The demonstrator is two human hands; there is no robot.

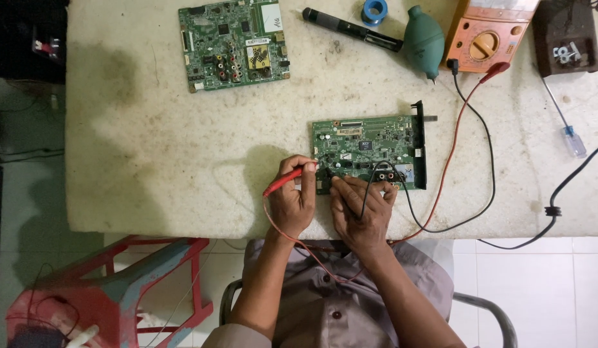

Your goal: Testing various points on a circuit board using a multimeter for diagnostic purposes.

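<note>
While both hands probe the board (370, 145) near the surface (183, 161) front edge, left hand (291, 200) grips the red probe (283, 182), right hand (360, 209) grips the black probe (329, 174); tips should stay steady, not bridging neighbouring pins.

The table (183, 161) top looks like rough, stained stone, matt. On it, the green circuit board (366, 151) is glossy with small metal parts. Behind the board, the rubber blower (424, 40) looks smooth, and the orange meter (486, 38) beside it is plastic.
</note>
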